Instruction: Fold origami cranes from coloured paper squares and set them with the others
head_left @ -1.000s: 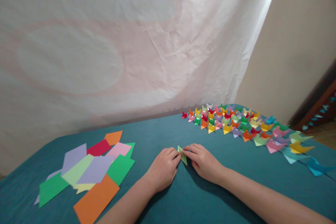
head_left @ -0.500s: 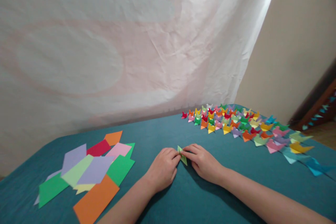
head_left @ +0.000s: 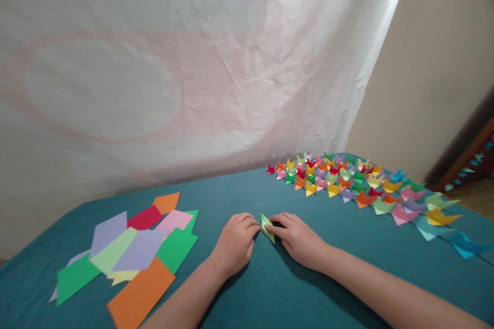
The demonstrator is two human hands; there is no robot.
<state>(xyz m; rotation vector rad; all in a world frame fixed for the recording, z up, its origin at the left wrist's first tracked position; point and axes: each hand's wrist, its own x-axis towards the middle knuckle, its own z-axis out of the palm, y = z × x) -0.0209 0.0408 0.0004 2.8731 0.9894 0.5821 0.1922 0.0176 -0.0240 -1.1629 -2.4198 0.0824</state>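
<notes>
A small light green folded paper (head_left: 267, 229), long and pointed at both ends, lies on the teal tablecloth between my hands. My right hand (head_left: 299, 236) grips it from the right, its index finger over the paper's middle and the thumb partly hidden beneath. Just to the left is my left hand (head_left: 235, 241), fingers curled together, tips close by the paper's left edge. Whether those tips still touch the paper is hard to make out; nothing shows in that hand.
Loose coloured paper sheets overlap on the left, an orange sheet (head_left: 141, 290) nearest me. Rows of small folded paper birds (head_left: 365, 199) stand at the back right. A pale cloth (head_left: 193, 72) hangs behind the table (head_left: 231, 190).
My left hand has shifted slightly left, off the middle of the green paper, uncovering more of it. My right hand stays at the paper with its index finger on it.
</notes>
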